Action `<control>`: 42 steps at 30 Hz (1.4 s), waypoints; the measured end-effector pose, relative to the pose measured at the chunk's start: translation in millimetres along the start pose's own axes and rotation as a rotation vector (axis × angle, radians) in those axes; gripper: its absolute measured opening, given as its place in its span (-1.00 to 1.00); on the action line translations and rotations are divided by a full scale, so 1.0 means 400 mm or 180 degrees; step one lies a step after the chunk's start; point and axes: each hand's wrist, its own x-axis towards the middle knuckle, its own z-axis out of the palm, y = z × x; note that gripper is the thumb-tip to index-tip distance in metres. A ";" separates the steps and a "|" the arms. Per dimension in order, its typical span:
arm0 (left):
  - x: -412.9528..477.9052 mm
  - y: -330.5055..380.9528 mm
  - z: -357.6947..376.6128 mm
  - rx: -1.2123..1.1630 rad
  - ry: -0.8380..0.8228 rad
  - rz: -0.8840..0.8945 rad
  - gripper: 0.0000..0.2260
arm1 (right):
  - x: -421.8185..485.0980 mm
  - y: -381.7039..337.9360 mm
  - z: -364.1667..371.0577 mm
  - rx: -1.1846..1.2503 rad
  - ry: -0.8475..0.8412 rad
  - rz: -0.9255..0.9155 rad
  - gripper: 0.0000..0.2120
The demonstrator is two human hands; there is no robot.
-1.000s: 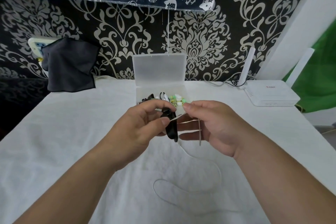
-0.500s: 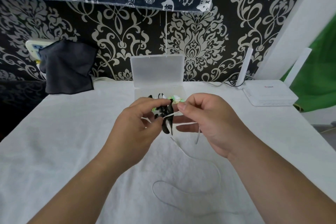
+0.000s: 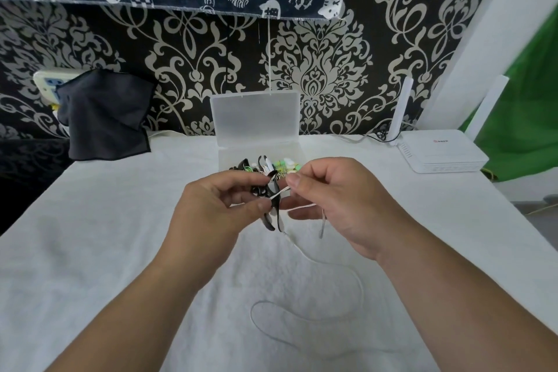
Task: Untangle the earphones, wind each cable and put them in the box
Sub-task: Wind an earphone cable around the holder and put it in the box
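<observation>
Left hand (image 3: 211,208) pinches a glossy black earphone bundle (image 3: 273,216) just in front of the translucent plastic box (image 3: 256,118), whose hinged lid stands upright. Beside it, the right hand (image 3: 341,199) pinches the thin white cable (image 3: 359,284). The cable's slack loops over the nubbly white tablecloth (image 3: 90,251), nearer the person. Green, white and black earphones (image 3: 283,164) lie inside the box, its front hidden by fingers. A white router (image 3: 437,154) sits right of the box, a dark grey cloth (image 3: 105,112) left.
</observation>
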 end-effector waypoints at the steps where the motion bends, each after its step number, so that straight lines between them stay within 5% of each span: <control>1: 0.001 0.000 -0.002 -0.0056 -0.0029 -0.0011 -0.69 | -0.001 -0.003 -0.007 -0.0068 -0.0059 0.0029 -0.77; 26: -0.013 0.008 0.016 -0.0290 -0.0595 -0.0053 -0.85 | 0.013 -0.003 -0.041 -0.0552 0.0479 -0.0134 -0.81; 42: -0.022 0.017 0.022 -0.0649 -0.0820 -0.0041 -0.77 | 0.008 -0.009 -0.003 0.1259 0.0206 0.0406 -0.81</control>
